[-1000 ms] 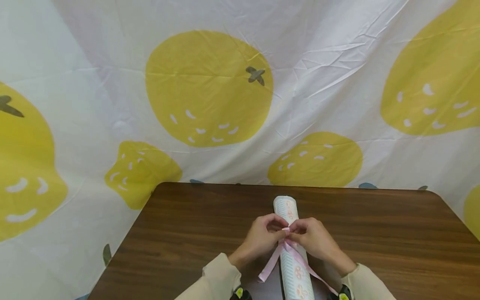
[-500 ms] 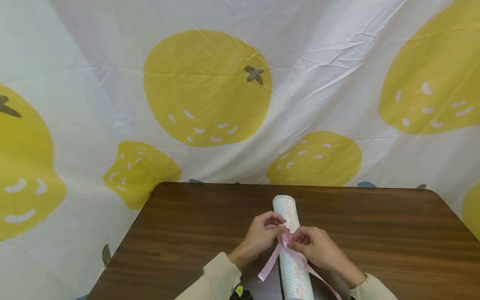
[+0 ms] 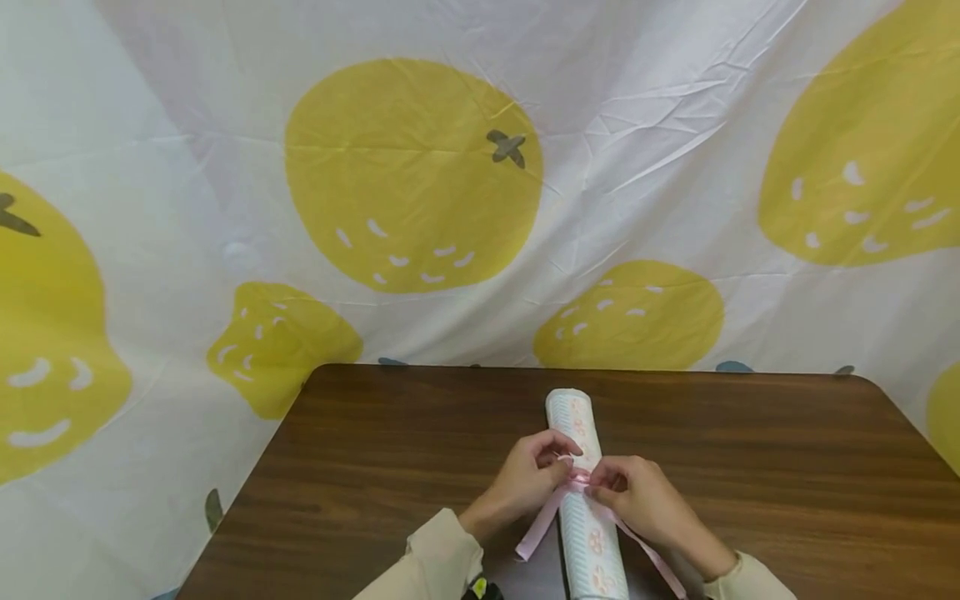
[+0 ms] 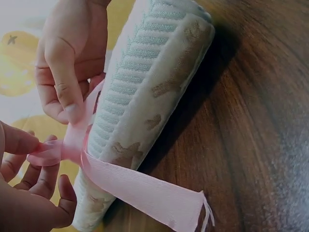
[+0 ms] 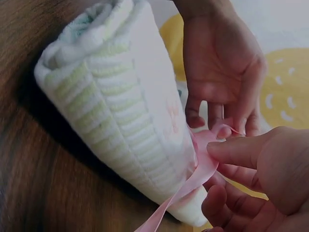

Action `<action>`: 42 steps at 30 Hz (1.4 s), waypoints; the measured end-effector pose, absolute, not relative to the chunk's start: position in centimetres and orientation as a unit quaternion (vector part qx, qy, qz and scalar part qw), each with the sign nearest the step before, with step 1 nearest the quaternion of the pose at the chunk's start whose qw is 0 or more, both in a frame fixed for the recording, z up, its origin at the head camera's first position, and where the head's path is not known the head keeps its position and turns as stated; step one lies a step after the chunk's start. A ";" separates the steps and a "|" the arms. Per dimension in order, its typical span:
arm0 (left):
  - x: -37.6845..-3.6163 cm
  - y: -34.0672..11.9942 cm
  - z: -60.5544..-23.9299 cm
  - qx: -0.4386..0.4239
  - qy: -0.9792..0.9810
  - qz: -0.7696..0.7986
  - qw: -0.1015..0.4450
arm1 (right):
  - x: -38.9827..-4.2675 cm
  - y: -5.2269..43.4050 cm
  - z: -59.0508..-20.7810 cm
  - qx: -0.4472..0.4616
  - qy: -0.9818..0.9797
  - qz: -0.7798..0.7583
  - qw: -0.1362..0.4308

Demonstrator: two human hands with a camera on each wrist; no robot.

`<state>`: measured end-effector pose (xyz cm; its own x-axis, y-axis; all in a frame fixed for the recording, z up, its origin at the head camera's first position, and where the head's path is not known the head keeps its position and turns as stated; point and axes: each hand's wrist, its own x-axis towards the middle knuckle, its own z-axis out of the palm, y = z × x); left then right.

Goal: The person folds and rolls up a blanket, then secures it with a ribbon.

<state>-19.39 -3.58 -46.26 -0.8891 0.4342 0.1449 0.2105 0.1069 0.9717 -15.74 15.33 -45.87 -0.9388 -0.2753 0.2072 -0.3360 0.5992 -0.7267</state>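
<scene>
Rolled towel point(image 3: 587, 492), white with pale ribbed stripes and small peach motifs, lying lengthwise on the dark wood-grain counter point(image 3: 750, 467), its far end pointing toward the backdrop and its near end running off the lower edge of the head view. Pink ribbon point(image 3: 577, 481), wrapped around the roll near its middle and gathered on top; one tail hangs off the left side and lies on the counter with a frayed cut end point(image 4: 205, 212), the other trails off the right side toward the lower edge of the frame. Left hand point(image 3: 528, 479), resting against the left side of the roll, fingers point(image 4: 36, 145) curled and pinching a short fold of the ribbon at the gather. Right hand point(image 3: 637, 496), against the right side of the roll, thumb and forefinger point(image 5: 231, 152) closed on the ribbon just beside the left hand's grip; the two hands nearly touch over the top of the towel. Both wrists in cream sleeves point(image 3: 442, 554). The wrist views show the towel's layers wound in a spiral at the open end point(image 5: 82, 34). Backdrop: a creased white cloth point(image 3: 420, 175) printed with large yellow fruit shapes, hanging behind the counter and well apart from the towel.
</scene>
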 end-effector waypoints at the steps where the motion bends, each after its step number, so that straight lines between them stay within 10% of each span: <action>1: -19.4 -3.6 -46.3 0.222 0.742 0.627 0.084 | -15.8 15.5 -45.8 0.172 -0.894 0.413 0.038; 23: -18.6 -3.4 -47.0 0.355 0.863 0.334 -0.137 | -15.8 16.2 -45.4 0.163 -0.888 0.428 0.028; 42: -18.8 -3.9 -47.7 0.363 0.856 0.331 -0.159 | -17.0 14.4 -46.0 0.169 -0.902 0.389 0.079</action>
<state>-18.79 -3.93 -47.69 -0.6853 0.5168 0.5132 0.7275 0.5176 0.4503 -16.98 14.36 -45.96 -0.9306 -0.2432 0.2736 -0.3659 0.6397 -0.6760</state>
